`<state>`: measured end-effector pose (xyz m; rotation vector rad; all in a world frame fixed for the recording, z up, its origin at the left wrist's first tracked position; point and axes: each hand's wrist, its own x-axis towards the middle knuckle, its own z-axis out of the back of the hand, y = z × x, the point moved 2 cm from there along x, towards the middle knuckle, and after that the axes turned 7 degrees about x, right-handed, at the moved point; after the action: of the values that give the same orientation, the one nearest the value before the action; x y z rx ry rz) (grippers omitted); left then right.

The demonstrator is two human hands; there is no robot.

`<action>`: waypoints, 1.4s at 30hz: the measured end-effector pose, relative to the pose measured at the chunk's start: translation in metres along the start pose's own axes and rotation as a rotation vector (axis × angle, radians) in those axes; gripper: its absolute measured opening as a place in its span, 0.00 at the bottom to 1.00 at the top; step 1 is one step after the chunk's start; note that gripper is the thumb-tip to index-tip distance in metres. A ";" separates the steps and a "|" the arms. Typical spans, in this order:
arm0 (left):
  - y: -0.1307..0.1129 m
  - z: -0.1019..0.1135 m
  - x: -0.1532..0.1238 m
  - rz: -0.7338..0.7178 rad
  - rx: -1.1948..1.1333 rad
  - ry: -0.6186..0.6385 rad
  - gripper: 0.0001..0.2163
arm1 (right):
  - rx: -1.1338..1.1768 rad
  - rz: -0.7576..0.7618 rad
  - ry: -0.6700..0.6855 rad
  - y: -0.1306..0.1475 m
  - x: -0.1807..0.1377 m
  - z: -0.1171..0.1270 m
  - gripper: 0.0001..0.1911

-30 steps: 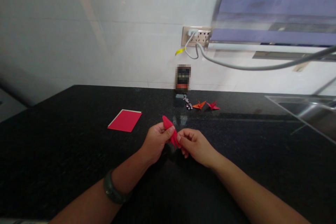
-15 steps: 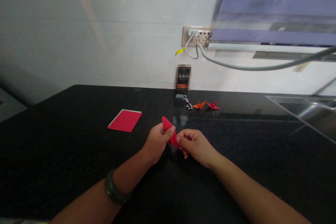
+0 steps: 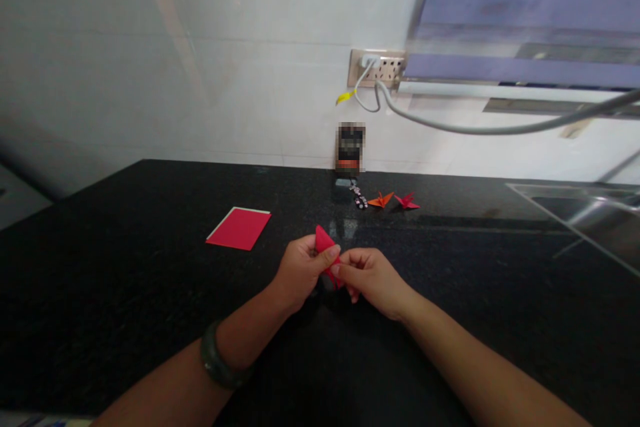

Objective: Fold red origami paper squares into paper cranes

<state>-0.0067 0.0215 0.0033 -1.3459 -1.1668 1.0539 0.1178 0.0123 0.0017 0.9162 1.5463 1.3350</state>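
A small folded red paper piece (image 3: pixel 324 241) is held just above the black countertop (image 3: pixel 125 293), pinched from both sides. My left hand (image 3: pixel 300 270) grips it with thumb and fingers closed on its left side. My right hand (image 3: pixel 370 278) pinches its lower right end, fingers curled; the two thumbs nearly touch. Most of the paper's lower part is hidden between the fingers. A dark bracelet (image 3: pixel 215 363) sits on my left wrist.
A flat red paper sheet (image 3: pixel 239 228) lies to the left. An orange paper crane (image 3: pixel 381 199) and a red paper crane (image 3: pixel 407 201) sit at the back near a small dark object (image 3: pixel 349 149) against the wall. A steel sink (image 3: pixel 590 213) is at the right.
The hands have drawn closer together and the red paper now shows a shorter tip above the fingers. Both hands keep their grip.
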 end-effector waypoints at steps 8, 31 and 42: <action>-0.001 -0.003 -0.001 0.018 0.059 -0.008 0.11 | -0.097 -0.006 0.040 0.001 0.001 0.004 0.14; 0.000 0.015 0.012 -0.009 -0.112 -0.245 0.12 | -0.169 -0.148 0.166 -0.005 -0.002 0.002 0.04; 0.003 0.002 0.004 0.073 -0.102 -0.009 0.12 | 0.127 -0.092 0.038 -0.002 0.001 0.002 0.15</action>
<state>-0.0075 0.0252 0.0003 -1.4742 -1.1992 1.0660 0.1189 0.0139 -0.0006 0.8906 1.6981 1.2069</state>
